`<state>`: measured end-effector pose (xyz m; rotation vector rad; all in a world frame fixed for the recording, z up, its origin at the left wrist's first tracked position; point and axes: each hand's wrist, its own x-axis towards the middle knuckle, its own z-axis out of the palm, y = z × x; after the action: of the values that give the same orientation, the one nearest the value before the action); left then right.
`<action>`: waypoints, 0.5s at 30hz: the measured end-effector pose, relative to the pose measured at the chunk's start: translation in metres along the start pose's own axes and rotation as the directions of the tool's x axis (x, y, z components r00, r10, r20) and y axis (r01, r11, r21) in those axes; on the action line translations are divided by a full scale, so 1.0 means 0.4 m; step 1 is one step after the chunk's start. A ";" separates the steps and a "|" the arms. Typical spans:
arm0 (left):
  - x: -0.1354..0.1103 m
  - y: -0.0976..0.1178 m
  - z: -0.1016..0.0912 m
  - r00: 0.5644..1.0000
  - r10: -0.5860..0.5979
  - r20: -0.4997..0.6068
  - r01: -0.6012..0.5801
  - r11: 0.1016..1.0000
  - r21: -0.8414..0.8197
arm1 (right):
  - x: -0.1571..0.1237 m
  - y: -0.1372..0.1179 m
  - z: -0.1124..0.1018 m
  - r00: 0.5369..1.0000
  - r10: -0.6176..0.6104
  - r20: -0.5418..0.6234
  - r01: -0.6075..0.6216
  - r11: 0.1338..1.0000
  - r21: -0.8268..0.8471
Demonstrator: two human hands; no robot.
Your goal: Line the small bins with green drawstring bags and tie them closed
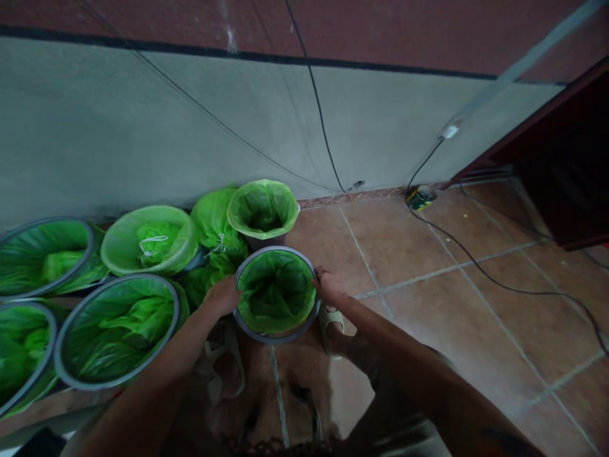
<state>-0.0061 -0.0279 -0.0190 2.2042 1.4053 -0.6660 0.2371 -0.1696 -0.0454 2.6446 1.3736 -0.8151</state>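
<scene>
A trash can [277,341] with a grey ring rim stands on the floor between my feet, tilted slightly in view. A green trash bag [276,292] lines its inside and reaches up to the ring. My left hand [225,296] grips the rim on its left side, fingers curled over the edge. On the opposite side my right hand [329,285] holds the rim, its fingers closed around it. The can's outer wall is mostly hidden from above. Just behind it, close to the wall, is another can [263,204] lined with a pale green bag.
Several lined bins, including a grey-rimmed one [117,330] and a pale one [150,241], crowd the left. A tied green bag [214,219] leans between them and the wall. A black cable [476,260] crosses the tiles near a small tin [421,197]. Dark furniture [556,165] stands at right.
</scene>
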 end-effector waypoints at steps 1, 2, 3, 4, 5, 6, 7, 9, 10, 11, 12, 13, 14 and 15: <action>0.002 0.006 -0.002 1.000 -0.004 -0.014 0.004 1.000 0.014 | 0.004 0.000 0.002 1.000 0.005 -0.003 -0.005 1.000 0.001; 0.004 0.011 -0.006 1.000 0.000 -0.030 0.001 1.000 0.024 | 0.009 0.001 0.003 1.000 0.010 -0.004 -0.010 1.000 0.003; 0.006 0.015 -0.011 0.999 0.007 -0.047 -0.005 1.000 0.031 | 0.012 0.001 0.005 1.000 0.015 -0.005 -0.015 1.000 0.005; 0.008 0.019 -0.016 0.998 0.013 -0.063 -0.011 0.999 0.035 | 0.015 0.001 0.007 1.000 0.019 -0.006 -0.019 1.000 0.007; 0.011 0.022 -0.021 0.997 0.020 -0.075 -0.017 0.999 0.037 | 0.018 0.001 0.009 1.000 0.023 -0.005 -0.023 1.000 0.011; 0.014 0.025 -0.024 0.997 0.020 -0.081 -0.017 0.999 0.040 | 0.020 0.001 0.012 1.000 0.027 -0.004 -0.026 1.000 0.015; 0.017 0.028 -0.026 0.997 0.015 -0.081 -0.011 0.999 0.044 | 0.021 0.001 0.015 1.000 0.029 -0.003 -0.029 0.999 0.018; 0.021 0.033 -0.025 0.997 0.003 -0.073 0.001 0.999 0.053 | 0.024 0.000 0.020 0.999 0.035 -0.002 -0.035 0.999 0.023; 0.022 0.034 -0.024 0.998 0.001 -0.068 0.003 0.998 0.058 | 0.025 -0.001 0.023 0.999 0.040 -0.002 -0.040 0.999 0.023; 0.022 0.035 -0.022 0.998 -0.001 -0.062 0.005 0.998 0.064 | 0.027 -0.003 0.025 0.999 0.045 -0.002 -0.045 0.999 0.024; 0.022 0.035 -0.021 0.998 0.000 -0.057 0.004 0.998 0.069 | 0.029 -0.005 0.027 0.999 0.049 -0.002 -0.049 0.999 0.024; 0.022 0.035 -0.020 0.999 0.000 -0.050 0.004 0.997 0.074 | 0.031 -0.007 0.028 0.999 0.052 -0.001 -0.052 0.998 0.024; 0.022 0.033 -0.019 0.999 -0.002 -0.044 0.006 0.997 0.080 | 0.033 -0.009 0.029 0.999 0.054 -0.002 -0.054 0.998 0.024; 0.022 0.031 -0.018 0.999 -0.007 -0.038 0.010 0.996 0.088 | 0.035 -0.012 0.030 0.998 0.055 -0.003 -0.055 0.998 0.024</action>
<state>0.0097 -0.0221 -0.0175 2.2912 1.4298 -0.7056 0.2349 -0.1596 -0.0613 2.6903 1.2940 -0.8254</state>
